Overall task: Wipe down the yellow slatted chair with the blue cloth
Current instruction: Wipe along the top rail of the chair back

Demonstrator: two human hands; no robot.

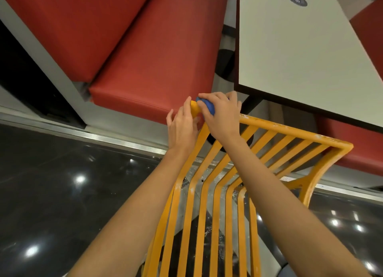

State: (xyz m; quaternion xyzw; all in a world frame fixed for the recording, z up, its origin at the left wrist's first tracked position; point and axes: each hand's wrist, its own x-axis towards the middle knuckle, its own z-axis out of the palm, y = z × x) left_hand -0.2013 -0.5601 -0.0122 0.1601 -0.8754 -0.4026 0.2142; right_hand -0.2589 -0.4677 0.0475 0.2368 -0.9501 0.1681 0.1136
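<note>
With the right hand (220, 115) clenching the cloth (207, 106) on the chair (269, 148) corner at 12 o'clock, and the left hand (182, 125) open, bracing the frame, rub around the bend.

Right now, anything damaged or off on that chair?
Yes: the yellow chair shows whitish chipped or scuffed spots along its top rail and on the slats' bend. The right hand holds the blue cloth at the corner; the left hand steadies it.
</note>
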